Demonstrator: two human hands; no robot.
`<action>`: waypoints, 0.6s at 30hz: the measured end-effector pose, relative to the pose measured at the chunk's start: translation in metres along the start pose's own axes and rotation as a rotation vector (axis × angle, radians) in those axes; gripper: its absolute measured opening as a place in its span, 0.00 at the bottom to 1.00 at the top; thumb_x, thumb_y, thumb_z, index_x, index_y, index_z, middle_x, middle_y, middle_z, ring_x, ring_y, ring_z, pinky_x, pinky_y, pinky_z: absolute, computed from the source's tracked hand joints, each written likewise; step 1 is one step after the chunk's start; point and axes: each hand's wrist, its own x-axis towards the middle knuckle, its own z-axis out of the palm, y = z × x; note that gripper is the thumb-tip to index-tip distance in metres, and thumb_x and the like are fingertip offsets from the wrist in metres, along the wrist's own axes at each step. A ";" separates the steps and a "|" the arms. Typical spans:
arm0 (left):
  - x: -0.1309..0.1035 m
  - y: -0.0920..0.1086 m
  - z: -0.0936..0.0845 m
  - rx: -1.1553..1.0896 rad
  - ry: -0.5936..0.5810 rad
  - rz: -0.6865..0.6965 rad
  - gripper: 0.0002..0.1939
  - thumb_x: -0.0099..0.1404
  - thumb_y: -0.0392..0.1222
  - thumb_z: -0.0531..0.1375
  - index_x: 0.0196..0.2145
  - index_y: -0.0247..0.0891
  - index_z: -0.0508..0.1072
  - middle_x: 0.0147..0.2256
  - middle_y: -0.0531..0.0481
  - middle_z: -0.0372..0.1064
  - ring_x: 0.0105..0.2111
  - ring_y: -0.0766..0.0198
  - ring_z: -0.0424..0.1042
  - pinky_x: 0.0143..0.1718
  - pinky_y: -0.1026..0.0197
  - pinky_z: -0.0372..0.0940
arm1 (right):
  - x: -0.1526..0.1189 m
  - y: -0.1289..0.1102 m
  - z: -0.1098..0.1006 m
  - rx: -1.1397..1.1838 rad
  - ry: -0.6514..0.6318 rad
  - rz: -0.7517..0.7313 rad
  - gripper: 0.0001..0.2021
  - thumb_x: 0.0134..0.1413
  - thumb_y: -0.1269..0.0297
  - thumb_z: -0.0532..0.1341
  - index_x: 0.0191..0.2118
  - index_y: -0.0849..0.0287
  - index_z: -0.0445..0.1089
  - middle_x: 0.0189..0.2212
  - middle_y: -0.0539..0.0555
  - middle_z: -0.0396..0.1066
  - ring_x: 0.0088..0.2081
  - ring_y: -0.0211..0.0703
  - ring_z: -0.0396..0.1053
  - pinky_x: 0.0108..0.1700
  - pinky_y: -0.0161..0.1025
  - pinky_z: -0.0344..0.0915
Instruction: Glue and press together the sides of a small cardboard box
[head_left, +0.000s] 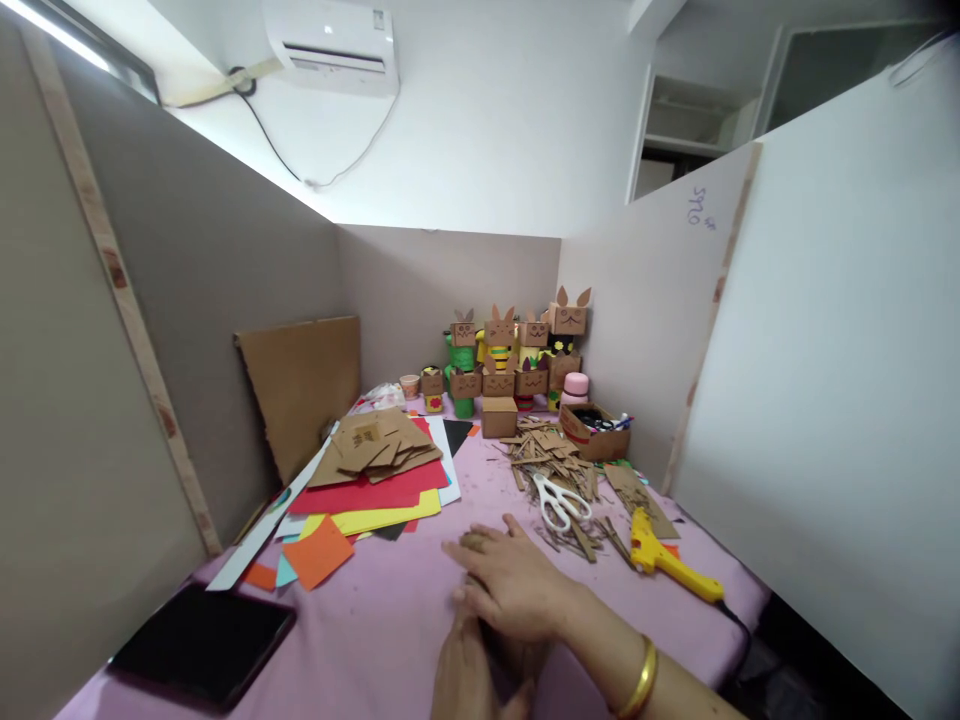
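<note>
My right hand (pixel 514 585) lies palm down over a small brown cardboard piece (pixel 474 541) on the pink table cover (pixel 375 630), its fingers pointing left; a gold bangle circles the wrist. Beneath it my left hand (pixel 463 672) comes up from the lower edge and touches the same cardboard, most of which is hidden by both hands. White-handled scissors (pixel 559 502) lie just beyond my right hand among cardboard scraps. A yellow glue gun (pixel 664 562) rests to the right.
Coloured paper sheets topped with cardboard cut-outs (pixel 375 450) lie at the left. A black tablet (pixel 202 642) sits near left. Cardboard box figures (pixel 510 350) stand at the back, with a small box of pens (pixel 596 428) beside them. Partition walls enclose the table on three sides.
</note>
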 end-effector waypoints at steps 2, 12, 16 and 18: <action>0.002 0.002 -0.002 0.023 -0.024 -0.001 0.31 0.51 0.44 0.60 0.54 0.34 0.66 0.51 0.35 0.69 0.51 0.43 0.70 0.49 0.46 0.68 | -0.001 -0.003 0.000 0.003 -0.003 -0.014 0.28 0.63 0.53 0.49 0.64 0.59 0.54 0.61 0.68 0.60 0.63 0.61 0.54 0.60 0.71 0.44; -0.003 -0.012 0.006 0.036 -0.021 0.042 0.37 0.51 0.44 0.60 0.59 0.33 0.59 0.53 0.34 0.67 0.54 0.41 0.66 0.52 0.44 0.66 | -0.009 -0.008 -0.003 0.033 -0.008 -0.054 0.33 0.60 0.47 0.51 0.66 0.57 0.49 0.64 0.67 0.53 0.65 0.58 0.49 0.62 0.68 0.41; -0.003 -0.021 0.007 0.058 0.022 0.079 0.43 0.49 0.47 0.62 0.61 0.33 0.54 0.55 0.31 0.63 0.56 0.38 0.64 0.53 0.41 0.64 | -0.008 0.002 -0.006 0.038 0.016 0.018 0.33 0.61 0.48 0.48 0.67 0.59 0.47 0.65 0.69 0.50 0.66 0.59 0.45 0.61 0.70 0.40; -0.002 -0.026 0.006 0.084 -0.014 0.124 0.42 0.51 0.47 0.61 0.60 0.33 0.53 0.56 0.30 0.63 0.55 0.39 0.65 0.52 0.41 0.65 | -0.008 0.005 -0.006 0.036 0.018 0.046 0.32 0.61 0.47 0.48 0.66 0.61 0.50 0.64 0.70 0.54 0.65 0.62 0.48 0.60 0.71 0.42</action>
